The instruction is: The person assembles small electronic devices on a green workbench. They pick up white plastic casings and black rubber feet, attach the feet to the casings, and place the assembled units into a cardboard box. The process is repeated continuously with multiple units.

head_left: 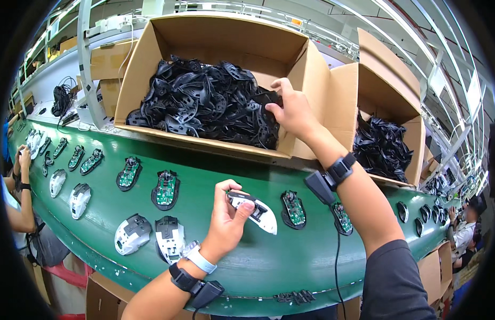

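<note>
Over the green work surface (247,266), my left hand (225,226) grips a white and black computer mouse shell (265,217), its inner side partly showing. My right hand (296,113) reaches into the right end of a cardboard box (318,80), thumb and fingers closed on a thin black plastic part (267,98). A large heap of similar curved black plastic parts (202,101) fills that box. Below it lie black mouse bases with green circuit boards, one (166,190) left of my left hand, another (294,209) to its right.
A second cardboard box (415,144) with black parts stands at the right. White mouse shells (133,234) lie front left. Small black pieces (294,297) sit at the near edge. Another person's hands (23,160) work at far left; a person (466,226) sits far right.
</note>
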Demonstrator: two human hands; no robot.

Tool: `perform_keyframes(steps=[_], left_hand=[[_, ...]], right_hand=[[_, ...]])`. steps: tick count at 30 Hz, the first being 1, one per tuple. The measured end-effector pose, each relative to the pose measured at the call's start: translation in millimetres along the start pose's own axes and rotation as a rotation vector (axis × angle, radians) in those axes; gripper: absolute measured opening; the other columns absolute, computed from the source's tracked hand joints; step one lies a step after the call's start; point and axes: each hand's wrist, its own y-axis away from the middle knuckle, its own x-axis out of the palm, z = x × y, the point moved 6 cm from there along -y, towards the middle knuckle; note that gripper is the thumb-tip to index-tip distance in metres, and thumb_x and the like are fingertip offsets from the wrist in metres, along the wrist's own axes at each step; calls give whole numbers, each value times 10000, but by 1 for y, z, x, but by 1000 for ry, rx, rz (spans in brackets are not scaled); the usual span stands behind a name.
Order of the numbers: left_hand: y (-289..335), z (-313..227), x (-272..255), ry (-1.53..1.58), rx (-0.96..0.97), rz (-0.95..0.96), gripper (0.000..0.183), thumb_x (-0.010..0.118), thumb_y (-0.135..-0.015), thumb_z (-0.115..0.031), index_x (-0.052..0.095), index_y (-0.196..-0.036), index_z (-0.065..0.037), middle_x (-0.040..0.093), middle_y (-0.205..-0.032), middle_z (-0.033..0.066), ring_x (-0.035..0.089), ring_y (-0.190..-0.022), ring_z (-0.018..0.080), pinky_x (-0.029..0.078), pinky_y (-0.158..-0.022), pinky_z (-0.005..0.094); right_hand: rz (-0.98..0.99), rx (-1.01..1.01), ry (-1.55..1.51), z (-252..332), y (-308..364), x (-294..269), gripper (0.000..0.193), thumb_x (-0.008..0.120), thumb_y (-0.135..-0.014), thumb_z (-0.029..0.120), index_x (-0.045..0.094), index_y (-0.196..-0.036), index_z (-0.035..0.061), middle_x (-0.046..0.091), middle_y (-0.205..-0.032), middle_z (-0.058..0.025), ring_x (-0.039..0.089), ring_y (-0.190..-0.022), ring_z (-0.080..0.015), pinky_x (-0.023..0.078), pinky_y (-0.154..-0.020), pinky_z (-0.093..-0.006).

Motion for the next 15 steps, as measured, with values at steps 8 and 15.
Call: perform_keyframes(steps=[8,15], left_hand=[[4,4,4,-23,-79,14,362,658,-1035,-94,436,-1321,-118,562,-1077,36,605,-976,95,526,-846,271],[6,10,6,-173,-105,29,290,594,-1069,-169,459,-1324,-148,546,-1087,4,571,-942,84,519,-813,254]], right_hand=[[-64,93,-356,4,46,-26,313,762,-887,72,702,-1194,73,666,-741,-75,646,-664,-134,548,-679,-305],[-7,101,-515,44,85,-51,275,760,-876,52,687,-1140,66,653,-825,-47,642,-753,-123,548,-711,-289]])
